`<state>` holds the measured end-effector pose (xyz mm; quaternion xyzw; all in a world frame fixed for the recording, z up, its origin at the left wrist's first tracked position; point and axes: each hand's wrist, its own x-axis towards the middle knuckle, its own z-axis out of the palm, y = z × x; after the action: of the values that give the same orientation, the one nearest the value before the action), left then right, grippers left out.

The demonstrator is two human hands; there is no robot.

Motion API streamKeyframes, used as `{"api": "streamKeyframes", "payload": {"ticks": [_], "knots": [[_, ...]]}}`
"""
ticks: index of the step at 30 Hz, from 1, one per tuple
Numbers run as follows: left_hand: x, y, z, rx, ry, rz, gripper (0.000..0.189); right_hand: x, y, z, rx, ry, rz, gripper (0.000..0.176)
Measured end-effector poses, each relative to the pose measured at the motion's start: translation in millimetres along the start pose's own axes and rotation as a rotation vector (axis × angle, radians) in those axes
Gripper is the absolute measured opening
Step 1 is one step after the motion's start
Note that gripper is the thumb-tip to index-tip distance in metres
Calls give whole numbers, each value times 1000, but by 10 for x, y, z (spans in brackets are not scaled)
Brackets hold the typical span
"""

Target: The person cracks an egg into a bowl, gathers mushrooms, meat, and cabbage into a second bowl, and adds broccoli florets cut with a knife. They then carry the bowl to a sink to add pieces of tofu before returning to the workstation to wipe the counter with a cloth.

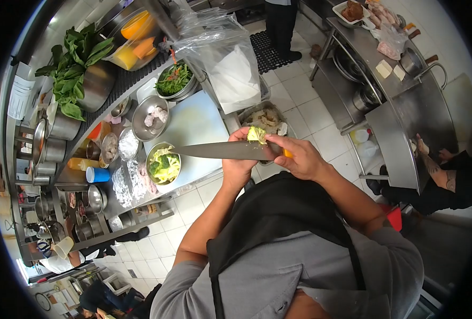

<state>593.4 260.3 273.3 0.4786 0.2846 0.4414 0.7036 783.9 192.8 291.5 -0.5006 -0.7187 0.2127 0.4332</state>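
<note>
From my remote station I record two bare hands raised in front of the black apron, off the near edge of the desk (110, 204). The left hand (237, 169) is behind the blade, its fingertips pinching a small green vegetable piece (256, 134). The right hand (304, 159) is curled around the handle of a large knife (209, 151), with its thumb and forefinger reaching to the same piece. The blade runs leftward across the left hand, its tip near the bowl of cut greens (147, 169); whether the blade touches the piece I cannot fairly judge from this angle. That bowl stands by the near left corner of the cutting board (198, 119). I note a second steel bowl (140, 119) holding pale pieces at the board's far left corner, and a tub of scraps (262, 118) beyond the desk's right edge.
</note>
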Motion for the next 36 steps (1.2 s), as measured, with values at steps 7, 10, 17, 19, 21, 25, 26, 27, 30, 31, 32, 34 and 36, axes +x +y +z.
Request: {"api": "streamKeyframes", "payload": {"ticks": [7,10,17,19,21,25,26,27,30,31,32,34,36], "knots": [[-62,148,99,-29,-74,-7,53,-146,453,-90,-25,88,223,54],[-18,102,67,-63,-53,-29,53,-200,244,-188,86,27,343,56],[45,107,106,-71,-51,-25,55,-54,-186,-100,220,-89,247,61],[51,90,108,-75,-33,-26,56,-49,-171,-69,243,-103,250,61],[51,85,101,-76,-24,-24,57,-43,-161,-62,243,-101,216,61],[20,38,84,-95,-15,-11,56,-47,-132,-66,210,-123,217,62],[12,21,83,-106,-11,-5,56,-52,-123,-55,201,-112,205,62],[5,12,81,-100,-4,-3,55,-55,-105,-37,191,-101,192,62],[-25,-12,62,-88,6,-2,52,-80,-56,3,140,-58,162,61],[-35,-21,40,-89,3,-7,52,-94,-34,17,120,-41,153,60],[-40,-32,19,-89,1,-11,51,-116,16,21,120,-46,199,60],[-37,-56,-19,-56,-22,31,51,-179,170,2,121,-58,289,59],[-78,-28,-26,-111,-68,-3,50,-270,395,11,95,29,351,56]]}}
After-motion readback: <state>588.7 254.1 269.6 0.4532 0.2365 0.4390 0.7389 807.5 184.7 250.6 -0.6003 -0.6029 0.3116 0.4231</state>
